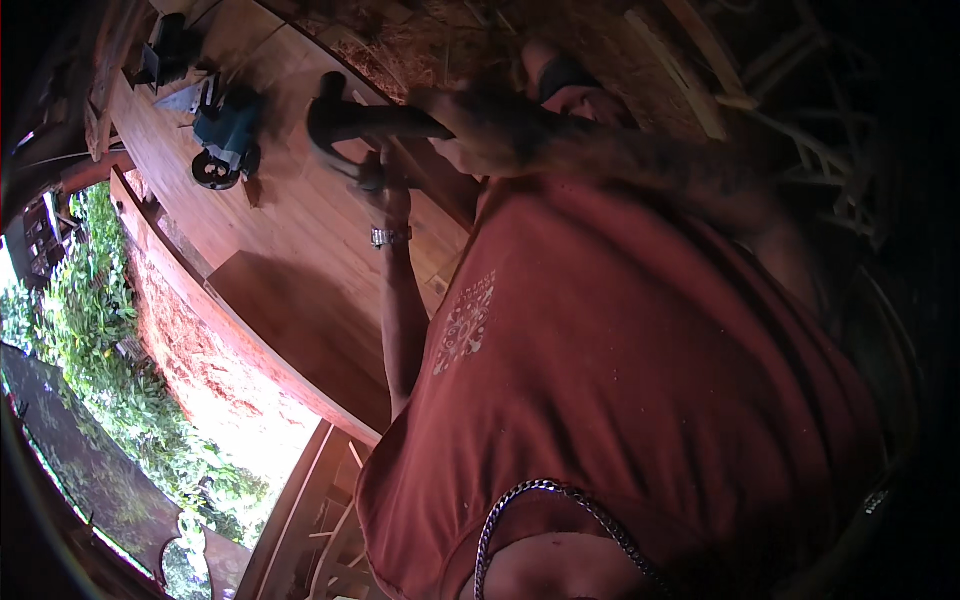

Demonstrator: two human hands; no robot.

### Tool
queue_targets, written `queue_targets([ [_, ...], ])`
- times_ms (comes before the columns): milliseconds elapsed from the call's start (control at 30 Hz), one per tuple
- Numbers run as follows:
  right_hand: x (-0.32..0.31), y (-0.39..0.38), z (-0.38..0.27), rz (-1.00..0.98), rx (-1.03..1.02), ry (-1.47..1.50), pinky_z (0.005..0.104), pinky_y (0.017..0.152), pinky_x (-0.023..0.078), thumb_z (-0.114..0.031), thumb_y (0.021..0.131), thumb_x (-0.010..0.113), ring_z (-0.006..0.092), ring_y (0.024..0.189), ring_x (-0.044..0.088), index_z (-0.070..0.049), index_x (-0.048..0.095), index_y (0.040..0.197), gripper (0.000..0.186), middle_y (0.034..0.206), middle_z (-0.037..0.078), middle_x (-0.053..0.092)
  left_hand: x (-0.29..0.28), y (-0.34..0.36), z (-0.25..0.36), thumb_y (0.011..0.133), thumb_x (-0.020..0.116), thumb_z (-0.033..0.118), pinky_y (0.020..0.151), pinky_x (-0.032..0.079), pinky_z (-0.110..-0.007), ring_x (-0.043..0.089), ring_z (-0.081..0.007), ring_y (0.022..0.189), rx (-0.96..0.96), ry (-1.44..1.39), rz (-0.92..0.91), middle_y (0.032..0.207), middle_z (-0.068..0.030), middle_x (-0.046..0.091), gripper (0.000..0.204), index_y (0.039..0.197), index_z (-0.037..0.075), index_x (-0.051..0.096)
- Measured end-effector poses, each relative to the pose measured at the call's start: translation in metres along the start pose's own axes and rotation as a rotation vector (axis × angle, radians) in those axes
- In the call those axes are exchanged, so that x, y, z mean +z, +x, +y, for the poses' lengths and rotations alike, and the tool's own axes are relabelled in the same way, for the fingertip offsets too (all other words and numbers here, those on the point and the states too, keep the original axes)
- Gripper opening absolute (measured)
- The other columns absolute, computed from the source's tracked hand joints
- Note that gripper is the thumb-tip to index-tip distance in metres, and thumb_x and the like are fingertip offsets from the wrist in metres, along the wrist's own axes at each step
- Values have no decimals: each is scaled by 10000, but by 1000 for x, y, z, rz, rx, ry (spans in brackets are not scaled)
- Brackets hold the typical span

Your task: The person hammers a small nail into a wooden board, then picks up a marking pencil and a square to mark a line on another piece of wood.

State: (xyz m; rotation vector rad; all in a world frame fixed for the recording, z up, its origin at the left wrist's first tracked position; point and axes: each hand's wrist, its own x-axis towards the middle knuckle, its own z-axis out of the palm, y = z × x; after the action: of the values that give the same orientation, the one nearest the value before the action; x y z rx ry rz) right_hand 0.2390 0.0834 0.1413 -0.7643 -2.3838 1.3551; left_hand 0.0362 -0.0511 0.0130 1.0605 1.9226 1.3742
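A hammer with a dark, curved head [335,125] is in my right hand [475,130], which is wrapped round its handle and smeared by motion. Just below the hammer head is my left hand [388,195], with a metal watch on the wrist. Its fingers look closed by the wood, partly hidden behind the hammer; what they hold, if anything, I cannot make out. Under both hands lies a wide, reddish-brown wooden surface [300,225] with a narrow piece of wood [430,170] near its edge by my body.
A teal power tool [228,130] rests on the wooden surface at the far left, beside a dark object [170,50]. Along the left side runs a long plank [240,325]. Loose timber strips [690,70] and wood shavings [390,55] lie at the back and right.
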Motion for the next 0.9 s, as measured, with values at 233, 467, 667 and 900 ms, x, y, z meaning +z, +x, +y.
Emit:
queue_targets([
  [233, -13, 6, -53, 130, -177, -2, 445, 661, 554, -134, 844, 634, 342, 746, 697, -76, 506, 1121, 311, 800, 159, 665, 11, -7, 1, 895, 628, 234, 515, 444, -369, 598, -216, 547, 469, 277, -17, 651, -109, 642, 259, 801, -6, 652],
  [467, 66, -37, 79, 75, -161, -213, 487, 593, 535, -176, 854, 642, 357, 680, 676, -59, 523, 1133, 325, 815, 174, 657, 21, -4, -20, 918, 636, 255, 511, 441, -337, 575, -179, 563, 543, 337, 8, 656, -92, 623, 287, 768, 12, 601],
  [667, -15, -19, 9, -20, 145, -123, 489, 678, 542, -112, 801, 662, 365, 755, 689, -57, 541, 1132, 356, 791, 195, 665, -8, -6, -59, 937, 642, 273, 508, 439, -309, 555, -147, 577, 40, -180, 393, 661, -77, 607, 326, 740, 28, 558],
  [900, 14, -32, 84, 363, 39, -89, 472, 650, 469, -105, 829, 664, 395, 695, 591, -34, 567, 1101, 298, 769, 161, 591, -15, -13, 0, 949, 615, 187, 475, 391, -261, 493, -90, 517, -71, -339, 164, 606, -37, 560, 251, 762, 34, 547],
])
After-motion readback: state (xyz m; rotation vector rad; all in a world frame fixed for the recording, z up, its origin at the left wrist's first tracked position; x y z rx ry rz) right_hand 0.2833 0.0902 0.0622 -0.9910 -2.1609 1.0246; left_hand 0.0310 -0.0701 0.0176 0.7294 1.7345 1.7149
